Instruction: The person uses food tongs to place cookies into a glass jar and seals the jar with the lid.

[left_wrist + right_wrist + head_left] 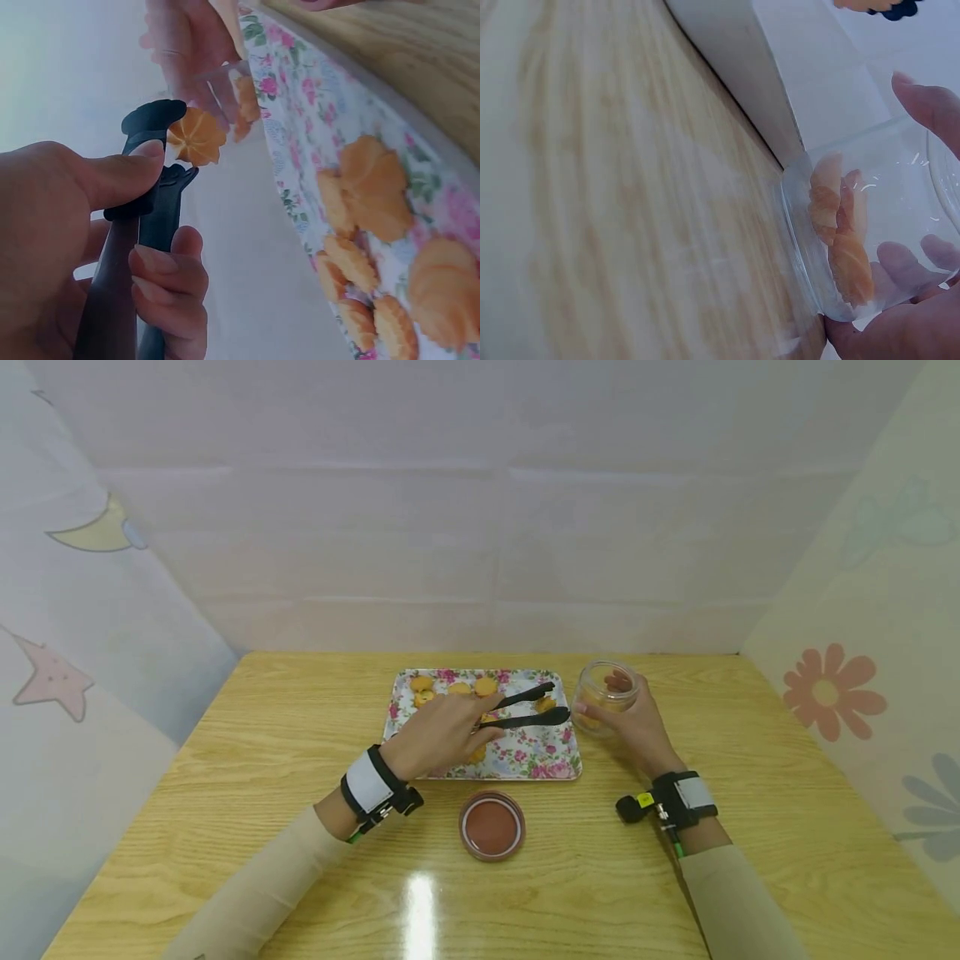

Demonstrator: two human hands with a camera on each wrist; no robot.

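Observation:
My left hand (442, 731) grips black tongs (528, 707) over the flowered tray (558, 768). In the left wrist view the tongs (146, 225) pinch an orange flower-shaped cookie (196, 136) between their tips. Several more cookies (375, 180) lie on the tray (300, 90). My right hand (637, 727) holds a clear glass jar (604, 692) standing on the table just right of the tray. The jar (877, 225) has a few cookies (840, 225) inside, with my fingers (930, 101) curled round its wall.
A round brown lid (492, 825) lies on the wooden table (750, 877) in front of the tray, between my forearms. Pale curtain walls with printed shapes close in the table at the back and both sides.

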